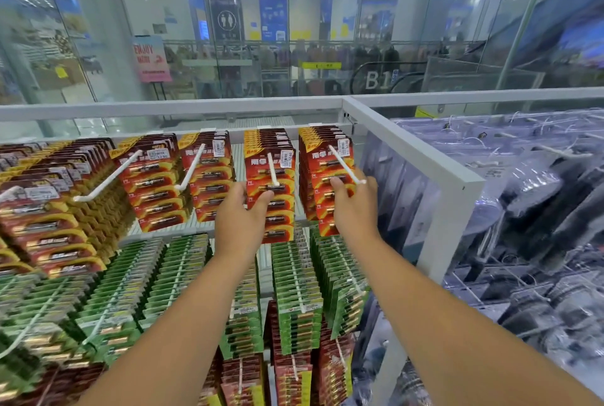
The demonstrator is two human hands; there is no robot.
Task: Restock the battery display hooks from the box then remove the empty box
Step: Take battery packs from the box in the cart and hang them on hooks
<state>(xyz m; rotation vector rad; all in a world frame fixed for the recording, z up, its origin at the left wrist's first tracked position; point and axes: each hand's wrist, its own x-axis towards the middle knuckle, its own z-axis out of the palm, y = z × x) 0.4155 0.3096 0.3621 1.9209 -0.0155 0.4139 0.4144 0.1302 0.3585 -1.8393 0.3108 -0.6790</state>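
Single head view, looking forward and down, close

White price stickers on the red-and-yellow carded battery packs read "12.00", and the packs carry large white Chinese brand characters, with "7号" at the left edge of each battery row. Behind the glass, a pink standing poster reads "ENJOY MORE". The escalator's glass side panel shows "B1" in large white characters.

Hook tips bare; packs tight side-by-side, frame post right.
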